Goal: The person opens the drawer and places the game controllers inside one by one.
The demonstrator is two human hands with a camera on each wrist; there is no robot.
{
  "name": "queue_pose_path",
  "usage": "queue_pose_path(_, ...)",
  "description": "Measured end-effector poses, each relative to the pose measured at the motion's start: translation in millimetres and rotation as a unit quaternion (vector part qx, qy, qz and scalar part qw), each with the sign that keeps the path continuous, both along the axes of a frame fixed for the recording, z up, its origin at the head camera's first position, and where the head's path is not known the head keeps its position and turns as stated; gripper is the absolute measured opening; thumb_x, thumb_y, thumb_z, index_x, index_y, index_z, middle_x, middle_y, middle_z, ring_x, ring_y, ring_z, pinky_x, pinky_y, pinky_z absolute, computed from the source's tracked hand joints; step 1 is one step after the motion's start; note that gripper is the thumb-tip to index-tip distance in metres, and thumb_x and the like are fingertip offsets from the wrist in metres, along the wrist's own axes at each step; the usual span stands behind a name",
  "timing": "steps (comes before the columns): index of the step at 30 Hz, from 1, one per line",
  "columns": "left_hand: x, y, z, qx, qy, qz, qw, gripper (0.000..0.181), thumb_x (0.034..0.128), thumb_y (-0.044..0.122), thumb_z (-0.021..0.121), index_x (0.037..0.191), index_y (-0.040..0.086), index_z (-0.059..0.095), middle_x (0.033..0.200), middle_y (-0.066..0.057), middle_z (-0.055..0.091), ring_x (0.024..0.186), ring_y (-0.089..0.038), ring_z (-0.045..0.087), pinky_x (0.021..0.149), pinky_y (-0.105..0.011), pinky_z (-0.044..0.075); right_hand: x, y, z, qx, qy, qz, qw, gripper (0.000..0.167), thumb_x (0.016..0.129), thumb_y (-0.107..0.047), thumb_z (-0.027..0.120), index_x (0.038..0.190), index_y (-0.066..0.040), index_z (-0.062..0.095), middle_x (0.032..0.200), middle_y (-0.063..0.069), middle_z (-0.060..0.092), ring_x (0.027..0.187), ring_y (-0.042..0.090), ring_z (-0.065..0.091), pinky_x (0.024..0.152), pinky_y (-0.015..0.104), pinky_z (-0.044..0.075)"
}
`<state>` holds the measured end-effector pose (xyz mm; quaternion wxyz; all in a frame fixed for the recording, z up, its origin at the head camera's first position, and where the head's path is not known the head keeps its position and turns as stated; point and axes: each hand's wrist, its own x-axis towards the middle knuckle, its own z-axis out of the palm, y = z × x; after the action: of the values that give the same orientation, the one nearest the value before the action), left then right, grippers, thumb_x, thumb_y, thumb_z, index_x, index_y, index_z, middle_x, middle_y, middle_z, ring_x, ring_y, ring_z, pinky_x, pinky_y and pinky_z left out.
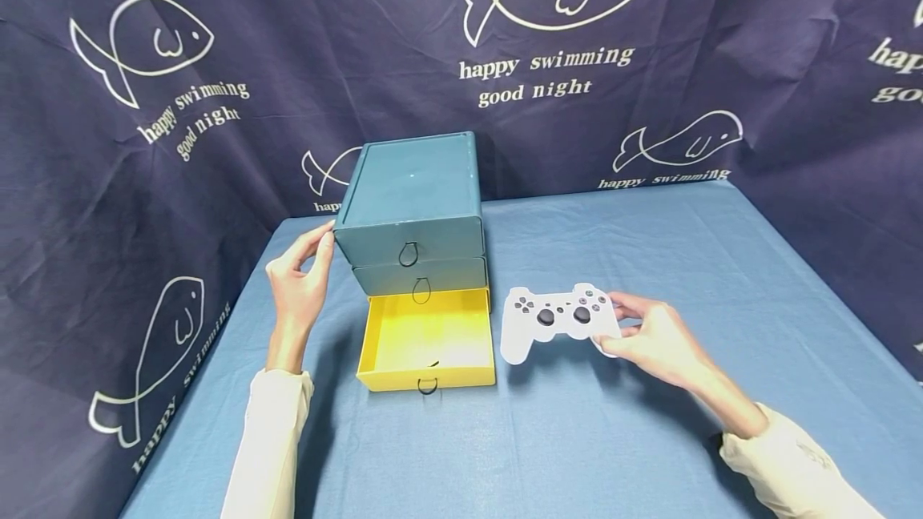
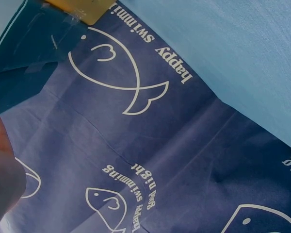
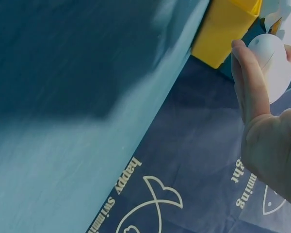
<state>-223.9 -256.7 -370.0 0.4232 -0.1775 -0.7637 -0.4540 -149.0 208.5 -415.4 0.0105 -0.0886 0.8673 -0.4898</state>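
In the head view my right hand (image 1: 659, 343) holds a white game controller (image 1: 558, 312) by its right grip, thumb in front and fingers behind. The controller hangs above the cloth, just right of a pulled-out yellow drawer (image 1: 433, 335). My left hand (image 1: 297, 287) touches the front left edge of the blue drawer cabinet (image 1: 418, 183) with its fingertips. Seen from the right wrist, long fingers of the right hand (image 3: 262, 107) lie along the rounded white controller grip (image 3: 271, 65). The left wrist view catches only part of the left hand (image 2: 2, 170), beside the cabinet wall (image 2: 24, 43).
Two blue drawers stand closed above the yellow one, each with a dark loop pull (image 1: 409, 254). A small dark mark (image 1: 433, 364) shows on the yellow drawer's floor. Blue cloth (image 1: 577, 439) covers the table. Navy curtains (image 1: 548, 126) with fish prints rise behind and at both sides.
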Motion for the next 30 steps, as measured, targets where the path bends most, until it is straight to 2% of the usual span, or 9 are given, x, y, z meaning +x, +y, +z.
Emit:
queue_pose_path(10, 1.6, 2.7, 1.1, 0.007, 0.005, 0.005, 0.9999, 0.023, 0.0955, -0.004, 0.069, 0.117, -0.001, 0.077, 0.106, -0.017, 0.077, 0.095, 0.003, 0.070, 0.087, -0.018, 0.051, -3.7, -22.0, 2.0, -0.046, -0.017, 0.015, 0.9987, 0.075, 0.081, -0.007, 0.081, 0.143, 0.017, 0.048, 0.112, 0.020, 0.070, 0.089, 0.027, 0.075, 0.069, 0.025, 0.056)
queue_pose_path(16, 1.0, 2.6, 0.7, 0.005, -0.003, 0.010, 0.9999, 0.024, 0.0959, -0.004, 0.069, 0.119, -0.003, 0.076, 0.109, -0.016, 0.076, 0.096, 0.004, 0.069, 0.090, -0.019, 0.051, -5.8, -32.8, 1.3, -0.059, -0.027, 0.021, 0.9977, 0.074, 0.081, -0.007, 0.080, 0.143, 0.017, 0.047, 0.112, 0.021, 0.070, 0.090, 0.028, 0.075, 0.070, 0.026, 0.057)
queue_pose_path(23, 0.8, 2.4, 0.6, 0.006, -0.002, 0.006, 1.0000, 0.024, 0.0954, -0.005, 0.069, 0.118, -0.005, 0.075, 0.109, -0.019, 0.076, 0.097, 0.003, 0.070, 0.090, -0.020, 0.051, -8.3, -46.9, -1.0, -0.070, -0.021, 0.030, 0.9969, 0.068, 0.080, -0.006, 0.078, 0.139, 0.015, 0.053, 0.108, 0.020, 0.072, 0.087, 0.027, 0.075, 0.071, 0.027, 0.057)
queue_pose_path(30, 1.1, 2.4, 0.7, 0.004, -0.004, 0.005, 1.0000, 0.024, 0.0970, -0.003, 0.068, 0.119, -0.002, 0.076, 0.110, -0.015, 0.076, 0.097, 0.002, 0.070, 0.091, -0.021, 0.051, -9.7, -61.2, -4.1, -0.086, -0.013, 0.038, 0.9955, 0.062, 0.078, -0.004, 0.078, 0.135, 0.012, 0.059, 0.103, 0.017, 0.073, 0.081, 0.023, 0.075, 0.068, 0.027, 0.057)
